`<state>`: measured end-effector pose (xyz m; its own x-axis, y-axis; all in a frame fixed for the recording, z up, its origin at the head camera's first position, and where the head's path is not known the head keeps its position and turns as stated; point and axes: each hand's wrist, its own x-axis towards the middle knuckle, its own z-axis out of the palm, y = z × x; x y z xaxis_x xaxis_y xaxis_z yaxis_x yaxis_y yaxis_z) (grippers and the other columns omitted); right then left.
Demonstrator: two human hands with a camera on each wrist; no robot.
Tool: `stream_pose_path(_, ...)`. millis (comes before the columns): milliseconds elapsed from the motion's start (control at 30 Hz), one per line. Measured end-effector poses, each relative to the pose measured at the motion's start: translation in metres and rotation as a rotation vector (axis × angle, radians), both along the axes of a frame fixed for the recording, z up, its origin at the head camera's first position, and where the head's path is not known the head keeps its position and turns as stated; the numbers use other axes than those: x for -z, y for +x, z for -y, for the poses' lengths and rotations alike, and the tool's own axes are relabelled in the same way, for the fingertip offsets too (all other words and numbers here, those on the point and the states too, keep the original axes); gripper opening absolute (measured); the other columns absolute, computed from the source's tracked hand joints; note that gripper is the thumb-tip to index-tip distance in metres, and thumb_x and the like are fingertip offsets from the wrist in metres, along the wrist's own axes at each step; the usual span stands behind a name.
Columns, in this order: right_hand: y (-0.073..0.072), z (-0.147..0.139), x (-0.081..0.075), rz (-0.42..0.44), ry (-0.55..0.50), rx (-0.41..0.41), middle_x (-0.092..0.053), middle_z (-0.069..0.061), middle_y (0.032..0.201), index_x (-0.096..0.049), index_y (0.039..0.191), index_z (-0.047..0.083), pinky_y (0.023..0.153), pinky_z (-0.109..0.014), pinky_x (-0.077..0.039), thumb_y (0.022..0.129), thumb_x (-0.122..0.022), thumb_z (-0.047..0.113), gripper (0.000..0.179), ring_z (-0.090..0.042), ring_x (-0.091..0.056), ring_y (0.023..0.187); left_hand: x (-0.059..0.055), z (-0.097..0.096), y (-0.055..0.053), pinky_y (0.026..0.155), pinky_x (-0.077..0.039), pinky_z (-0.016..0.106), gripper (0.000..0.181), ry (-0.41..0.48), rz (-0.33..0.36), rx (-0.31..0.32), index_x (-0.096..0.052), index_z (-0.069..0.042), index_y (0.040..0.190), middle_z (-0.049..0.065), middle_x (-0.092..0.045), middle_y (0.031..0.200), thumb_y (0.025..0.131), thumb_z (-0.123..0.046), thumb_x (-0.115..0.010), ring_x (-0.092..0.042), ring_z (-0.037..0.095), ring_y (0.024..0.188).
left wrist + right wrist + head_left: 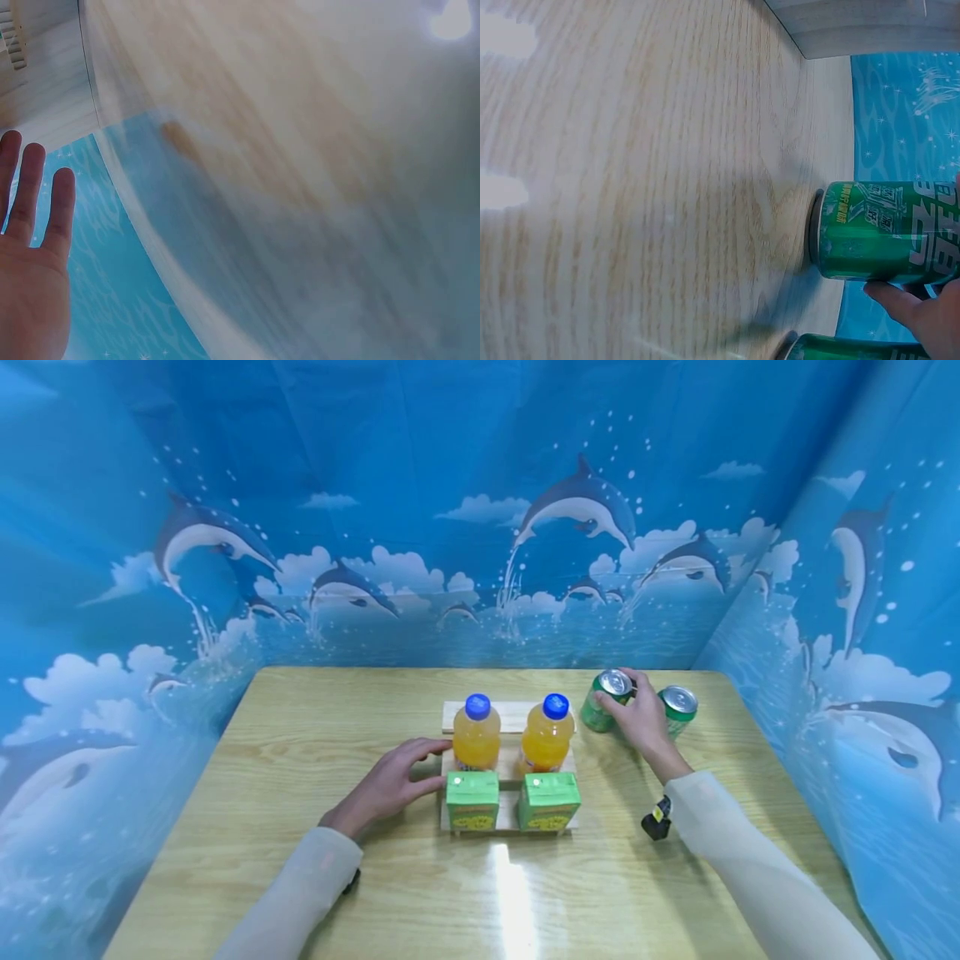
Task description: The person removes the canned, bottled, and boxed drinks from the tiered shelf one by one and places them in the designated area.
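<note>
On the right, my right hand [643, 718] grips a green soda can [597, 714] round its side, standing just right of a small wooden rack [510, 717]. The right wrist view shows the can [885, 232] close over the tabletop, with fingers at its upper part. A second green can [678, 718] stands right of that hand. My left hand [390, 781] is at the rack's left edge, thumb and fingers spread; the left wrist view shows straight fingers [60, 210]. Two orange drink bottles [477, 745] with blue caps stand on the rack, behind two green juice boxes [472, 806].
The rack stands mid-table on a light wooden table [300, 752]. A blue curtain [405, 627] printed with dolphins hangs behind the table and along both sides.
</note>
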<state>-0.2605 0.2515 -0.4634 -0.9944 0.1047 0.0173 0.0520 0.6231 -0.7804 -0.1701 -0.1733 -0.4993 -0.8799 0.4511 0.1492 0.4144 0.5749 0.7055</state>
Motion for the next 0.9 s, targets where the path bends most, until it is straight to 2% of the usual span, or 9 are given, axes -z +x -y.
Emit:
stream_pose_path(333,0.001,0.002,-0.002,0.014,-0.004,0.009,-0.037,-0.029,0.171,-0.025,0.171,0.004,0.131,-0.065,-0.035,0.106,-0.072,0.040,0.088,-0.048,-0.039,0.157,-0.003,-0.001,0.001,0.115,-0.056,0.056,0.057,0.002,0.032,-0.002,-0.062,-0.013,0.152,0.008,-0.066,0.153,0.100,-0.028,-0.082,-0.063,0.034,0.141)
stream_pose_path(500,0.001,0.003,-0.003,-0.025,-0.011,-0.015,-0.035,-0.028,0.172,-0.023,0.172,0.004,0.131,-0.065,-0.034,0.106,-0.072,0.036,0.088,-0.048,-0.038,0.158,-0.002,-0.001,0.001,0.115,-0.057,0.057,0.057,0.004,0.026,-0.003,-0.063,-0.013,0.152,0.009,-0.067,0.152,0.100,-0.027,-0.082,-0.063,0.034,0.141)
stream_pose_path(700,0.003,0.004,-0.013,-0.073,-0.017,-0.028,-0.033,-0.022,0.175,-0.026,0.172,0.008,0.132,-0.068,-0.030,0.106,-0.072,0.037,0.086,-0.045,-0.032,0.161,-0.001,-0.001,0.000,0.116,-0.056,0.056,0.057,0.006,0.031,-0.004,-0.063,-0.013,0.152,0.008,-0.067,0.152,0.100,-0.027,-0.082,-0.063,0.033,0.141)
stream_pose_path(900,0.009,0.006,-0.026,-0.075,0.000,-0.037,-0.026,-0.021,0.178,-0.028,0.173,0.015,0.129,-0.076,-0.026,0.106,-0.070,0.045,0.085,-0.048,-0.027,0.163,0.000,-0.002,0.000,0.117,-0.055,0.056,0.057,0.005,0.036,-0.007,-0.062,-0.013,0.152,0.008,-0.066,0.153,0.100,-0.026,-0.082,-0.063,0.033,0.141)
